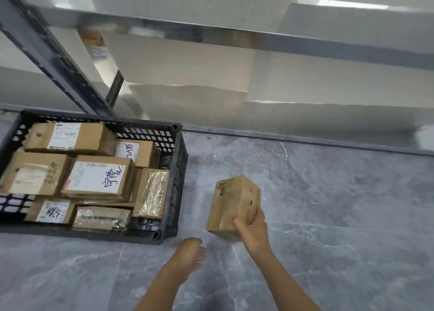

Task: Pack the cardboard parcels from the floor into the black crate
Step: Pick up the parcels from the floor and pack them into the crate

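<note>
A small cardboard parcel (231, 203) is to the right of the black crate (175, 183); whether it rests on the grey floor I cannot tell. My right hand (252, 230) grips its near right corner, thumb on the front face and fingers over the side. The crate on the left holds several cardboard parcels, among them one with a white handwritten label (98, 176) and one wrapped in clear tape (152, 193). My left hand (190, 254) hangs below the crate's near right corner, fingers loosely curled, holding nothing.
A dark metal shelf upright (58, 59) rises behind the crate, and a metal shelf beam (211, 32) runs across above. A metal strip (305, 139) lines the floor at the wall. Grey marbled floor (340, 216) stretches to the right.
</note>
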